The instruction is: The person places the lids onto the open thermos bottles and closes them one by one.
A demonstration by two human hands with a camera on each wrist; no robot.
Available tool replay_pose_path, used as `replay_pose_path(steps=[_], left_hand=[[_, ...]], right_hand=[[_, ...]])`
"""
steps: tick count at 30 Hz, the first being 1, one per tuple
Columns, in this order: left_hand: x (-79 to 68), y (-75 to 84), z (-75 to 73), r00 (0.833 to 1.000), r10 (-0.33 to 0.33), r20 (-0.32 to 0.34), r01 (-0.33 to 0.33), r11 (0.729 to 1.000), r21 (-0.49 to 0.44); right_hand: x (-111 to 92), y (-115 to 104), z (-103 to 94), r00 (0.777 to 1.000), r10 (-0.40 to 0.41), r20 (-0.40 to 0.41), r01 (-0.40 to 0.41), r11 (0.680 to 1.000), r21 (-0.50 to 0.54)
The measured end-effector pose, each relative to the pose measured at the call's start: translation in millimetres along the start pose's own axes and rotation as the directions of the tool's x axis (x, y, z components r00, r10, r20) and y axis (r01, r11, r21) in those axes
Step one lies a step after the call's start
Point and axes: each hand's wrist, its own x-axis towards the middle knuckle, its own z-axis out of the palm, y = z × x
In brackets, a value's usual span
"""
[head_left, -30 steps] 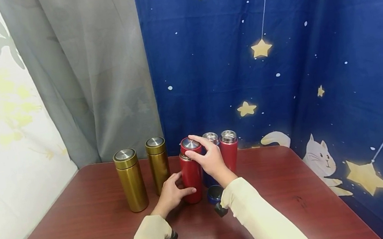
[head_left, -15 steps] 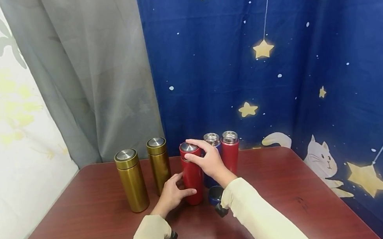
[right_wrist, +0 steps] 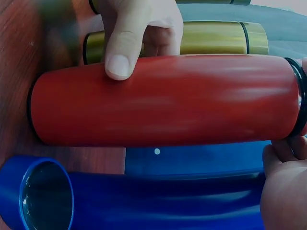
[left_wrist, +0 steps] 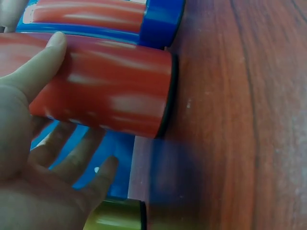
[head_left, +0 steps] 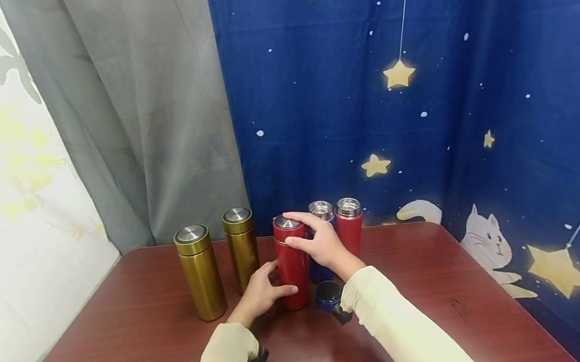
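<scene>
Red bottle (head_left: 291,276) upright on the table (head_left: 126,343), mid-scene, between the gold pair on the left and the uncapped ones on the right. My left hand (head_left: 261,293) holds its body low: thumb on the near side, fingers reaching round behind, some of them loosely spread. My right hand (head_left: 324,241) grips the red lid (head_left: 286,223) from the right, top of the bottle.

Step in hand, as I read it: fitting the lid on the mouth. It sits level, a thin seam under it; can't tell whether it's screwed tight. Next move probably calls for a steady body in my left and a twist from my right; cross-threading would be the risk.

Containers: near gold bottle (head_left: 203,283) and far gold bottle (head_left: 244,258), both capped, contents hidden. Blue bottle (head_left: 320,270) just behind and right of mine, no lid, steel mouth showing. Other red bottle (head_left: 350,235) beside it, farther right, also lidless. Can't see deep enough into either to call them full or empty. Blue lid (head_left: 328,296) lies on the near side of the blue bottle, hollow side up, dark inside, nothing I can make out in it.
</scene>
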Motion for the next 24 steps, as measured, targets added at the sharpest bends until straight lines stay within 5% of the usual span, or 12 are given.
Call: replay_pose_path(steps=[8,24], left_hand=[[5.4,17.2,1.7,1.0,-0.008,-0.019,0.005,0.99,-0.139],[10.5,16.6,2.5,0.998,-0.004,-0.07,-0.003,0.995,-0.1]], right_hand=[[-0.7,1.8,-1.1,1.0,-0.028,-0.004,0.027,0.998,-0.054],[-4.7,3.3,3.6,0.996,-0.055,-0.065,0.044,0.984,-0.171]])
